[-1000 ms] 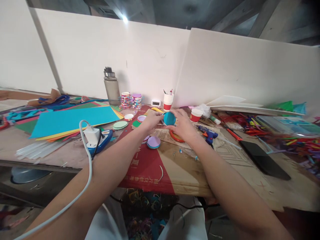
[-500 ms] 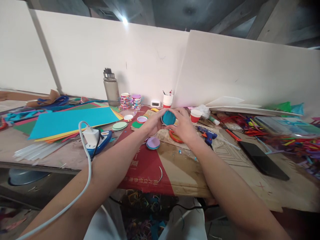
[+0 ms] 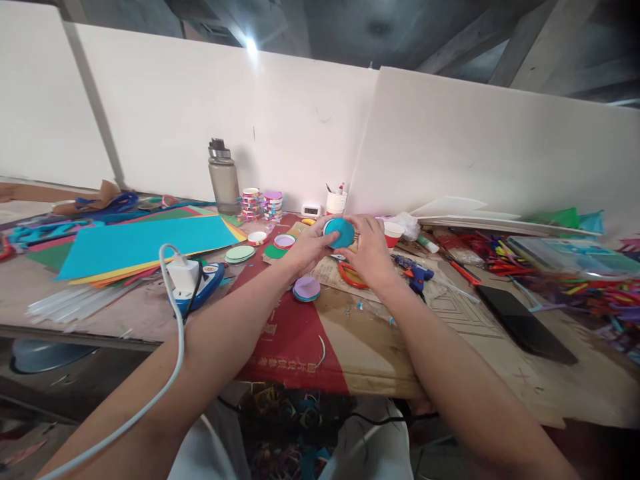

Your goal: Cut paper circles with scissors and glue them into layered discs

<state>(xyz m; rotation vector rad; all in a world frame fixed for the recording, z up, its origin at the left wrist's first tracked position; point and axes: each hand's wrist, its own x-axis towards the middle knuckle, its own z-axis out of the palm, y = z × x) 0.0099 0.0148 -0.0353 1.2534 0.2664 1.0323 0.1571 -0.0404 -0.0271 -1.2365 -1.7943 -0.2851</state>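
Both my hands hold a small round teal disc (image 3: 339, 233) above the cardboard-covered table (image 3: 360, 340). My left hand (image 3: 309, 247) grips its left edge and my right hand (image 3: 367, 250) grips its right edge. Under my right hand lies an orange ring (image 3: 351, 276). A lilac paper circle (image 3: 307, 289) lies on the table near my left wrist. Pale green circles (image 3: 240, 253) and other cut circles lie to the left.
Coloured paper sheets (image 3: 145, 243) lie left, with a white charger and cable (image 3: 181, 275) on a blue power strip. A grey bottle (image 3: 223, 177), stacked rings (image 3: 262, 203) and paper cups (image 3: 337, 201) stand at the back. A blue glue gun (image 3: 415, 270), black phone (image 3: 525, 323) and coloured strips (image 3: 590, 287) lie right.
My hands lifted the teal disc slightly up and tilted it, so its flat face shows more. The view shifted a little.
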